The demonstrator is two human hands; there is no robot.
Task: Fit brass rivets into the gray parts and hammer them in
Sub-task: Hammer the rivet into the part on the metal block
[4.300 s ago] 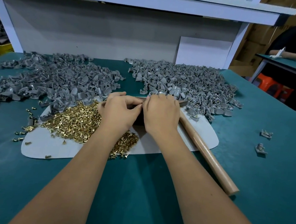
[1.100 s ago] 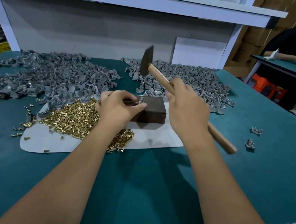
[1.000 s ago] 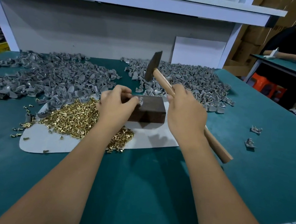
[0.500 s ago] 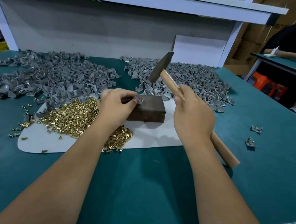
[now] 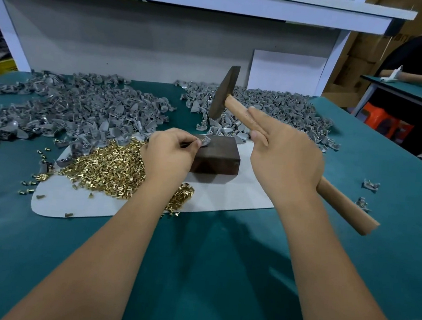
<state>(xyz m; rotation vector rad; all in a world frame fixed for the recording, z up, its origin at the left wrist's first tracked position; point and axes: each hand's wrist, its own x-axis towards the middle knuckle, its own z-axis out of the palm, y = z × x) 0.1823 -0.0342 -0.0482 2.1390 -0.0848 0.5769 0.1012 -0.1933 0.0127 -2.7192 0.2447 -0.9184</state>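
Note:
My left hand [image 5: 170, 156] pinches a small gray part [image 5: 204, 141] against the top left corner of a dark metal block [image 5: 218, 158]. My right hand [image 5: 286, 159] grips the wooden handle of a hammer [image 5: 238, 110], index finger stretched along it. The dark hammer head [image 5: 224, 91] hangs raised above and behind the block, clear of the part. A heap of brass rivets [image 5: 108, 166] lies on a white mat [image 5: 229, 197] just left of my left hand.
Two large heaps of gray parts [image 5: 75, 108] [image 5: 274, 109] spread across the back of the green table [image 5: 195, 261]. Two single gray parts [image 5: 370, 185] lie at the right. Loose rivets [image 5: 33, 176] scatter left of the mat. A person sits at another table [image 5: 417, 94] far right.
My right hand picked the hammer up off the mat, struck down toward the block, and now the head sits raised again. My left hand keeps holding the part on the block.

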